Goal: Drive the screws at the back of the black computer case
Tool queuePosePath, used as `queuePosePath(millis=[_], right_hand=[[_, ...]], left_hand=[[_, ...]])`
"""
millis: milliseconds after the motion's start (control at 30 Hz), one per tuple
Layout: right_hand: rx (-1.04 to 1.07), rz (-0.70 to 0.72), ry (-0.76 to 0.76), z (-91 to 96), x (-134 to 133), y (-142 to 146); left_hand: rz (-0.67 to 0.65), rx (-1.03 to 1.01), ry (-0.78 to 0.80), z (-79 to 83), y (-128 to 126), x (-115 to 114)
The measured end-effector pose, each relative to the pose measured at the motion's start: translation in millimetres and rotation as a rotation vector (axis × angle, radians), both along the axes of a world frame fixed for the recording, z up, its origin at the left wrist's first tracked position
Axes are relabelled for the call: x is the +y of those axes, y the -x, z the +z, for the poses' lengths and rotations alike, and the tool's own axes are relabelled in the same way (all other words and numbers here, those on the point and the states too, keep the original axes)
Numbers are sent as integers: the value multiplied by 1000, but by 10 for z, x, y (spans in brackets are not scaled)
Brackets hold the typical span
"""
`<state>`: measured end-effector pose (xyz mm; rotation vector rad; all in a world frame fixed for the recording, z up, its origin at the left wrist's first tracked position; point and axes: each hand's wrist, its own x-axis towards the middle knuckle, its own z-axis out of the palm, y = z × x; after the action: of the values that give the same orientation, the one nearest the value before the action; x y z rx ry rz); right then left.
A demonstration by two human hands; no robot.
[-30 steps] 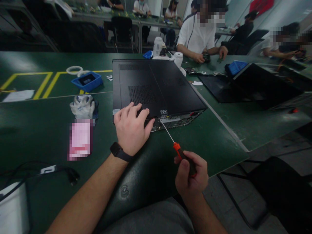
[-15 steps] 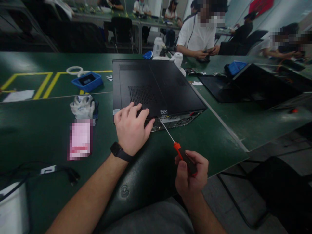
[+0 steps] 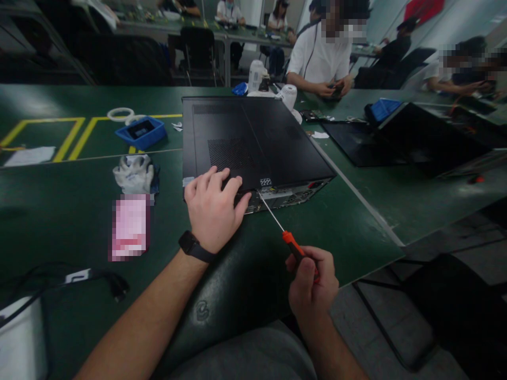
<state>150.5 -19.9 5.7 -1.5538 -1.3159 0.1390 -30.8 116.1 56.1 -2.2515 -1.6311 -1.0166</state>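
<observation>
Screwdriver [image 3: 288, 238], its orange-and-dark handle wrapped in your right hand [image 3: 317, 282], appears to meet the near edge of the black case [image 3: 273, 134]; to avoid slipping, best press along the slim, straight shaft. Your left hand [image 3: 214, 211], fingers spread, gripping nothing, rests on that boxy, metal-looking, partly perforated case, flat on the green table [image 3: 352, 224].

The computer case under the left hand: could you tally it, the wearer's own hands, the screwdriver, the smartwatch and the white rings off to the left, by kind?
Computer case: 1
Wearer's hands, left hand and right hand: 2
Screwdriver: 1
Smartwatch: 1
White rings: 2
Total: 7
</observation>
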Motion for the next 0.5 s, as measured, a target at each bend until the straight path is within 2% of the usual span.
queuePosePath(millis=[233, 367, 500], right_hand=[[-40, 41, 26, 33, -20, 17], [106, 140, 82, 28, -20, 27], [203, 121, 78, 17, -31, 44]], left_hand=[[8, 14, 5, 5, -7, 7], [7, 16, -9, 5, -9, 8], [6, 14, -6, 10, -8, 4]])
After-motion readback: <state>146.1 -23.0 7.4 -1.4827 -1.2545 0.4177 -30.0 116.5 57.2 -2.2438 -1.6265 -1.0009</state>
